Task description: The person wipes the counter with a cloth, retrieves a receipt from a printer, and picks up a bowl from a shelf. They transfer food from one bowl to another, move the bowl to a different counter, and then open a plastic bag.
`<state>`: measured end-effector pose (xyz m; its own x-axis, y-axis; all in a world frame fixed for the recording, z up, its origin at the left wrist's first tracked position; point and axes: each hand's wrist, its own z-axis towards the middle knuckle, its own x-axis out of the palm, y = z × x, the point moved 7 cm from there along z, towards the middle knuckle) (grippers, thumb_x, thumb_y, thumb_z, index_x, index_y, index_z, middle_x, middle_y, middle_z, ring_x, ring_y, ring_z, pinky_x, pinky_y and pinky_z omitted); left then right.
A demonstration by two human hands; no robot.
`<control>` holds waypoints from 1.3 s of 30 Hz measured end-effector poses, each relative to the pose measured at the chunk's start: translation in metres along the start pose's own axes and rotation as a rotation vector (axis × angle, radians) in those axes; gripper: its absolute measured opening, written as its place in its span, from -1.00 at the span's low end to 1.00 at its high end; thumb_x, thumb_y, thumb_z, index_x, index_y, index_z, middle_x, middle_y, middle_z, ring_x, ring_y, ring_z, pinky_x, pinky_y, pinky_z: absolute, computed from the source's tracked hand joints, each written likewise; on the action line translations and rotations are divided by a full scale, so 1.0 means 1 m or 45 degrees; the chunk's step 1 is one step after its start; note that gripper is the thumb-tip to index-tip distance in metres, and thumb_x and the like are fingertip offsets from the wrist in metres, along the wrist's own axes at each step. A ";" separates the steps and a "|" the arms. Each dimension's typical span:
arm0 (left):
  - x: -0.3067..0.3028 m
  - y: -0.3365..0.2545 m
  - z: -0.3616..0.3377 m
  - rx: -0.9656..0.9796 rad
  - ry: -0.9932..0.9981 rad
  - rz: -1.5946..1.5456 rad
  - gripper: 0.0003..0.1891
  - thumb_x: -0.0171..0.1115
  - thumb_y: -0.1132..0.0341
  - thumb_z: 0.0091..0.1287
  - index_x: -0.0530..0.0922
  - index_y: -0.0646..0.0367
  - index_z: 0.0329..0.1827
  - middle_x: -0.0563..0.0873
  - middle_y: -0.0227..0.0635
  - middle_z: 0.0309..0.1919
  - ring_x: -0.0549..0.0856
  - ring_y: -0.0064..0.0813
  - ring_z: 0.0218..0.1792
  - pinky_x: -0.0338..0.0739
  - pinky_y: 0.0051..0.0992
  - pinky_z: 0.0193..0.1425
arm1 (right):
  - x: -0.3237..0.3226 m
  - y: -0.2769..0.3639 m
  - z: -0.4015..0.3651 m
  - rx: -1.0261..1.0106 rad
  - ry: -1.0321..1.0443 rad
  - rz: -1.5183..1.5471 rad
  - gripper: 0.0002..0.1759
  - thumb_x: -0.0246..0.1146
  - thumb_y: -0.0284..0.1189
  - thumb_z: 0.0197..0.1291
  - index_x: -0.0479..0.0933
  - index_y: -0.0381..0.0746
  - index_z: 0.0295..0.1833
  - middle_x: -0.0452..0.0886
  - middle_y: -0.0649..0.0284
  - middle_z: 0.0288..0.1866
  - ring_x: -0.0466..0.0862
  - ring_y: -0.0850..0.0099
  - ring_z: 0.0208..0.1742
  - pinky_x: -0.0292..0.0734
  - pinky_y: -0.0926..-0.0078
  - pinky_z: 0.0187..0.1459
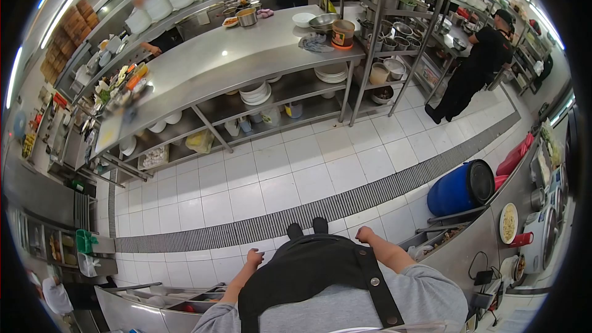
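Both of my hands hang at my sides over the tiled floor (271, 191), away from any work surface. My left hand (254, 257) has its fingers a little apart, and nothing shows in it. The fingers of my right hand (365, 234) are loosely curled in, with no object visible in them. Between the hands are my dark apron (296, 271) and my black shoes (307, 228). Just ahead of the shoes, a floor drain grate (246, 224) runs across the tiles.
Ahead stands a long steel counter (216, 55) bearing a metal pot (246, 17) and an orange-based tub (342, 34); plates fill its shelf. A blue barrel (456, 190) stands at right. A co-worker in black (475, 61) stands far right. Open drawers flank me, low left (179, 296) and right (441, 243).
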<state>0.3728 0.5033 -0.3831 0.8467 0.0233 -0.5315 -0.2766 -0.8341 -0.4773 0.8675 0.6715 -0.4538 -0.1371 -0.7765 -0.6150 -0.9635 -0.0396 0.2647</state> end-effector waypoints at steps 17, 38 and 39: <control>-0.005 0.007 0.000 -0.010 -0.020 0.003 -0.50 0.29 0.43 0.03 0.36 0.34 0.06 0.62 -0.07 -0.44 0.67 -0.30 -0.53 0.49 -0.46 -0.63 | -0.011 0.005 -0.002 -0.029 0.016 -0.051 -0.63 0.22 -0.13 -0.03 0.61 -0.25 -0.35 0.61 0.04 -0.21 0.59 0.15 -0.14 0.50 0.29 -0.10; -0.006 0.000 -0.006 -0.042 -0.009 0.006 -0.48 0.28 0.45 0.02 0.35 0.35 0.09 0.62 -0.07 -0.43 0.66 -0.32 -0.53 0.47 -0.46 -0.63 | -0.006 0.011 0.000 -0.047 0.010 -0.121 -0.65 0.20 -0.13 -0.02 0.62 -0.21 -0.33 0.62 0.11 -0.20 0.59 0.18 -0.13 0.48 0.30 -0.06; -0.006 -0.001 -0.007 -0.037 -0.011 0.012 -0.48 0.28 0.45 0.02 0.35 0.35 0.08 0.62 -0.07 -0.43 0.66 -0.31 -0.53 0.47 -0.46 -0.63 | -0.006 0.013 0.000 -0.063 0.009 -0.125 -0.66 0.20 -0.15 -0.03 0.62 -0.21 -0.33 0.61 0.10 -0.20 0.59 0.18 -0.13 0.49 0.30 -0.07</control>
<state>0.3713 0.5000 -0.3743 0.8403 0.0201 -0.5418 -0.2709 -0.8501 -0.4516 0.8561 0.6753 -0.4465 -0.0407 -0.7720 -0.6343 -0.9597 -0.1464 0.2397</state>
